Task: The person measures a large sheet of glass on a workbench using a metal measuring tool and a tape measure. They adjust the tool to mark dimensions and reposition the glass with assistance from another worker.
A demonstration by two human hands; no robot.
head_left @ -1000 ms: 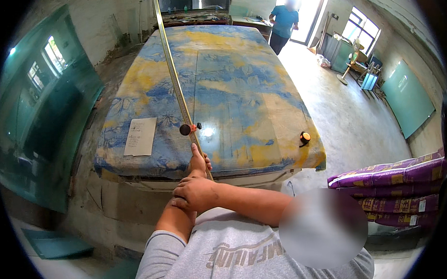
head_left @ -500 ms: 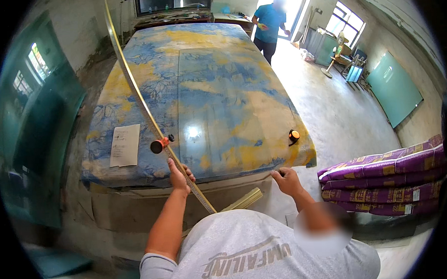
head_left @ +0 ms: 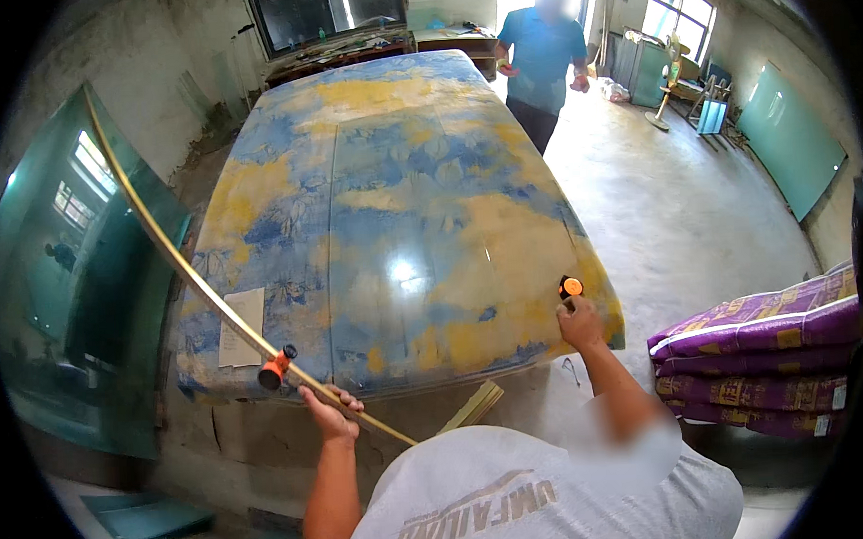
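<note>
My left hand (head_left: 334,413) is closed around a long brass-coloured ruler (head_left: 169,245), which slants from my body past the table's near edge toward the far left. An orange-and-black slider with a round knob (head_left: 276,367) sits on the ruler just beyond that hand. At the table's near right corner, my right hand (head_left: 581,325) has its bent fingers at the near side of an orange-and-black tape measure (head_left: 571,286). A clear glass sheet (head_left: 404,308) lies on the blue-and-yellow covered table (head_left: 258,195). Partly beneath the ruler is a written paper (head_left: 241,338).
Glass sheets (head_left: 81,310) lean on the left; another glass panel (head_left: 790,141) leans at the right wall. Purple wrapped bundles (head_left: 757,339) are stacked at right. A person in a blue shirt (head_left: 541,61) stands beyond the table. Below its near edge is a pale-yellow strip (head_left: 471,406).
My right hand has moved forward from the table's edge to the tape measure. The ruler has swung left, its slider now over the near edge. The person has come closer.
</note>
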